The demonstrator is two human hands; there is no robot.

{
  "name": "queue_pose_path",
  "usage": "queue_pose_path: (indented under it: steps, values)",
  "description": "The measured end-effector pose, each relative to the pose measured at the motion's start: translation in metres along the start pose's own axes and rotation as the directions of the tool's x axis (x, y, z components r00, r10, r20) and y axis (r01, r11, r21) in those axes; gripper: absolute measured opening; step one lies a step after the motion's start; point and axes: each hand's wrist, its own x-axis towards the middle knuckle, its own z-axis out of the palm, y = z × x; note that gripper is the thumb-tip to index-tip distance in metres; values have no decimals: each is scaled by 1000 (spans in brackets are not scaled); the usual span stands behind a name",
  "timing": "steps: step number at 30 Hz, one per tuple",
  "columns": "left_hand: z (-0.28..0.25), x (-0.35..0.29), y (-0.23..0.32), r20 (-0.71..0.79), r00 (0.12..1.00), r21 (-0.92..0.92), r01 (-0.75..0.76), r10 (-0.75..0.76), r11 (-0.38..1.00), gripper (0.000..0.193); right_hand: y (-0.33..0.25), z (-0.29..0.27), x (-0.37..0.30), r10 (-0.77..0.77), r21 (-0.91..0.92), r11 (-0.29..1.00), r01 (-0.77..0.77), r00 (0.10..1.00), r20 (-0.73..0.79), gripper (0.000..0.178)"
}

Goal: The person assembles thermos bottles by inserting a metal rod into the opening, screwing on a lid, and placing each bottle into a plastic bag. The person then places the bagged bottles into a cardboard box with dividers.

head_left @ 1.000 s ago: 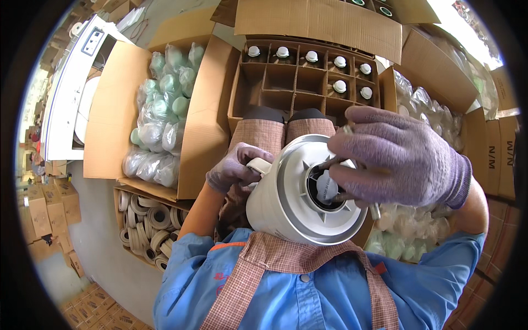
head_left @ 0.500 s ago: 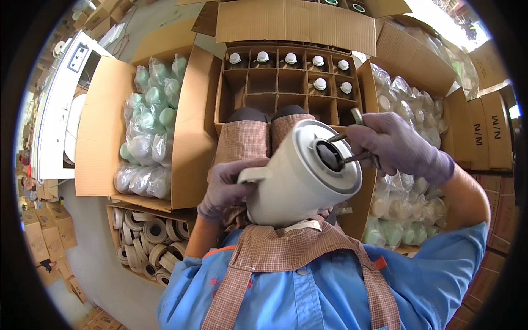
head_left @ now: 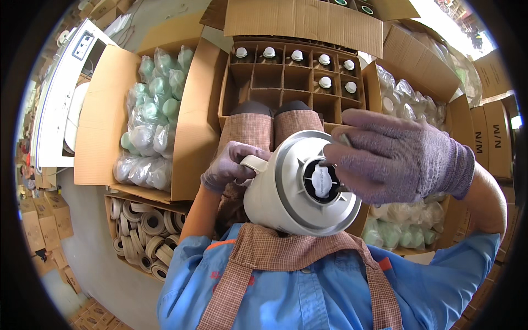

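Gripping left hand [head_left: 234, 166]: gloved in greyish purple, clamped around the handle [head_left: 254, 163] of a pale grey jug [head_left: 261, 201].
Jug: held tilted between the two hands, in front of the brown checked apron [head_left: 300, 243], with its round base [head_left: 331, 219] turned up.
Opening [head_left: 309, 190]: dark inside, set mid-base among short ribs and filled in part by a pale, lobed plug [head_left: 321, 181].
Right hand [head_left: 396, 157]: gloved alike, poised over the right side of the base, with fingers bent and close together; cannot tell how firmly closed.
Metal tool [head_left: 344, 139]: mostly hidden beneath the right hand, glimpsed at the fingertips and beside the opening.
Divided carton [head_left: 268, 80]: standing open just beyond the knees [head_left: 298, 118], with seven white-capped bottles [head_left: 297, 55] in its cells, five along the far row and two at the right of the next.
Left carton [head_left: 99, 115]: wide open, packed with pale green and clear plastic-wrapped pieces [head_left: 157, 113].
Ring box [head_left: 113, 247]: set just below the left carton, crowded with off-white rings [head_left: 152, 213].
Right carton [head_left: 421, 60]: open too, loaded with clear-wrapped pieces [head_left: 408, 94], partly covered by the right hand and forearm.
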Motion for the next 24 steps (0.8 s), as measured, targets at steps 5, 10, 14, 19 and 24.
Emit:
queue_pose_path:
  steps: [5, 10, 14, 19, 24]
  values:
    - [6, 10, -1, 82, 995, -69, -45, 50, 997, 52, -6, 3, 10, -31, 118, 993, 27, 999, 32, 34]
    - [17, 7, 7, 33, 999, -50, -21, 22, 999, 53, -4, 12, 10, 15, 80, 997, -17, 1000, 26, 27]
    - [40, -15, 20, -145, 988, 86, 59, -46, 995, 50, -9, 14, 3, 329, 210, 905, -371, 921, 209, 23]
    - [83, -35, 1, -154, 910, 660, -196, 386, 726, 53, -19, 43, -15, 823, 212, 351, -912, 408, 394, 32]
    - [112, -27, 7, -93, 906, 909, -91, 412, 407, 60, -8, 74, -50, 806, 262, 193, -946, 305, 507, 37]
